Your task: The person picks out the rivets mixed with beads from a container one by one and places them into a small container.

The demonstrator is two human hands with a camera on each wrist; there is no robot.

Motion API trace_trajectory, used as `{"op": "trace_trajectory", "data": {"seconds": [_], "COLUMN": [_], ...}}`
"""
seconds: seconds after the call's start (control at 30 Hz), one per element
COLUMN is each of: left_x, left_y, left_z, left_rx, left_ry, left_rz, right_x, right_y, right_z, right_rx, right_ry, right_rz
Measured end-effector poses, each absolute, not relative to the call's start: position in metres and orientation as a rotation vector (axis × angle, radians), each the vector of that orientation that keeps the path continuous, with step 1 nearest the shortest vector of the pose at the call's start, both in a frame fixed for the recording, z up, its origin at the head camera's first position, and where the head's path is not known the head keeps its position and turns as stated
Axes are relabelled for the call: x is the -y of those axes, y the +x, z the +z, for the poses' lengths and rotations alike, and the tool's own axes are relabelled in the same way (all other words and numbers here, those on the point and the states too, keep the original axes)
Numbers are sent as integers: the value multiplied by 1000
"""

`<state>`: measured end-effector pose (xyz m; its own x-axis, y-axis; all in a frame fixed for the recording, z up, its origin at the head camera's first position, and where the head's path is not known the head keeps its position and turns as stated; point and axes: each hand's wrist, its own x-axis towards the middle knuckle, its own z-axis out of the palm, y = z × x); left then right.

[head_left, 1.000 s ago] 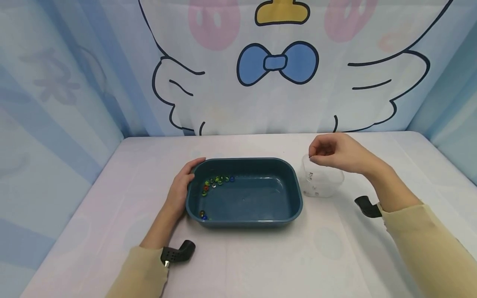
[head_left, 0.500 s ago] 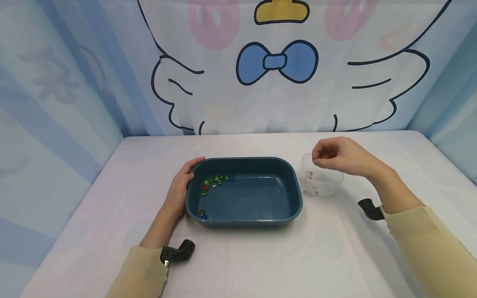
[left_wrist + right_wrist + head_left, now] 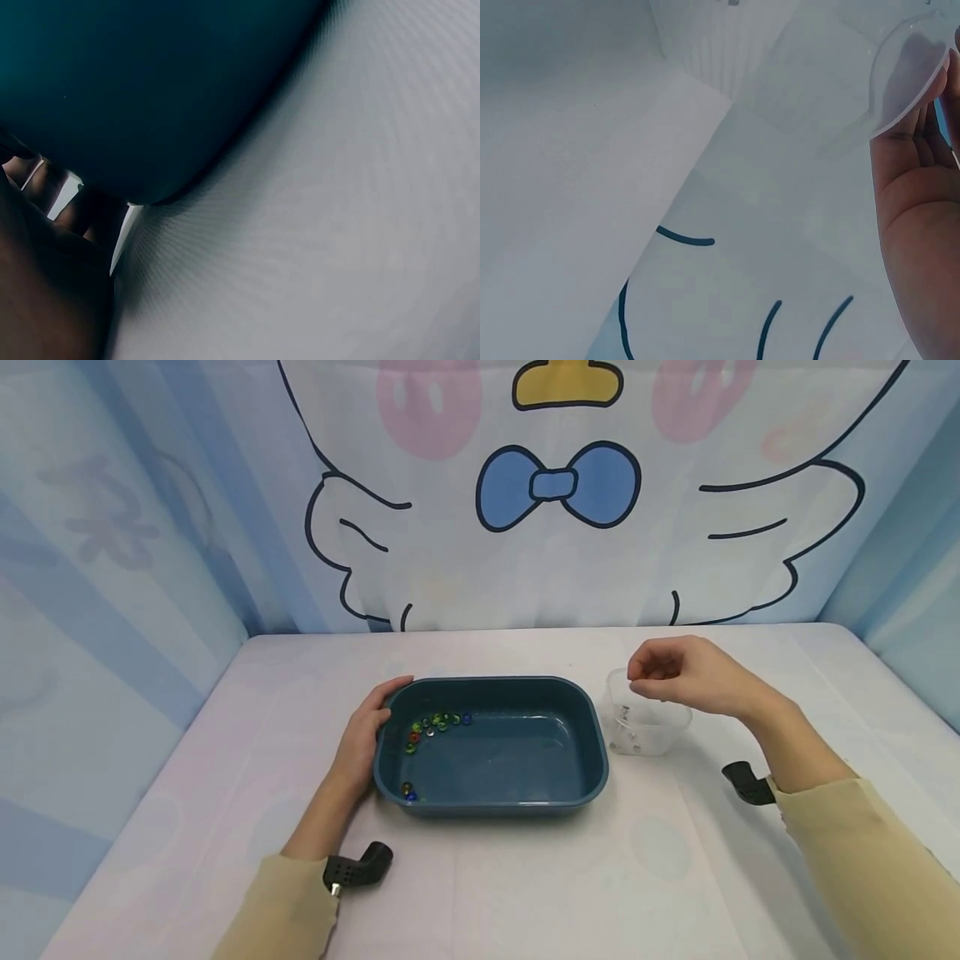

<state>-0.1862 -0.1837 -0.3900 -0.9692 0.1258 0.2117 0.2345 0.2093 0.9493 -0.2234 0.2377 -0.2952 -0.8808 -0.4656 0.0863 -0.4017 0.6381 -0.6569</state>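
Note:
In the head view, my left hand [image 3: 358,735] holds the left end of a dark teal basin [image 3: 495,777], thumb near the rim and fingers along the outer wall. Dim fingers [image 3: 82,217] touch the basin wall [image 3: 172,90] in the left wrist view. Several green, blue and amber marbles [image 3: 442,720] line the basin's left side. My right hand [image 3: 686,675] hovers at a clear plastic container [image 3: 651,739], fingers curled, thumb and index tips slightly apart with nothing visible between them. Small items [image 3: 625,713] show through its wall. The right wrist view shows the container's rim [image 3: 872,120] overlapping my fingers.
A white cloth-covered table [image 3: 495,885] carries both containers, which stand close side by side. Behind it hangs a printed curtain [image 3: 558,560] with a blue bow tie. Blue curtains close in both sides. Each wrist wears a black camera mount [image 3: 362,866].
My right hand has shifted slightly right and down, and its thumb and index tips have parted. A dark speck at those tips is no longer visible. My left hand and the basin stay put.

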Motion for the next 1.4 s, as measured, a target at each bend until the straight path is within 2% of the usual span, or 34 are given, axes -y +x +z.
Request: {"op": "trace_trajectory", "data": {"seconds": [0.8,1.4], "left_x": [183,183], "left_y": [-186,-186], "left_z": [-389,-388], "left_rx": [2368,2376], "left_ry": [-354,-344], "left_rz": [-1898,-1889], "right_x": [-224,-180], "right_y": [-223,-223], "right_z": [-277,-247], "right_rx": [-2764,-2703], "right_ry": [-827,-981], "right_rz": [-1047,-1068]}}
